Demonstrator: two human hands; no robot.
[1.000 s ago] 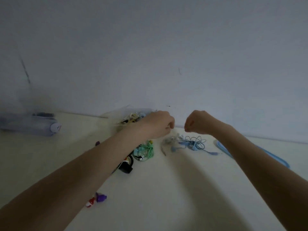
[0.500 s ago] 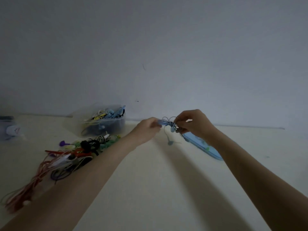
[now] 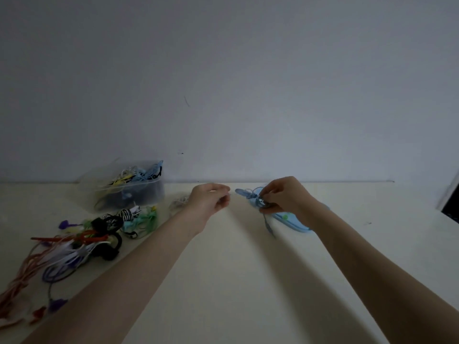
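Blue cord [image 3: 259,200]: tangled bundle held above the surface [image 3: 236,281], well right of the clear box [image 3: 149,194], with one end hanging down.
Right hand [image 3: 288,197]: fingers curled, pinching the bundle.
Left hand [image 3: 208,202]: between box and bundle, thumb and forefinger pinched on a faint thin strand of the cord.
Blue lid [image 3: 295,223]: flat, farther right of the box, under the right hand.
Cord pile [image 3: 82,244]: just before the box.

Mid-frame, the right grip [image 3: 283,196] pinches a bunched blue cord [image 3: 258,201] above the surface [image 3: 236,274] — the left grip [image 3: 211,202] pinches its thin end; a box [image 3: 151,194] of cords stands further left.
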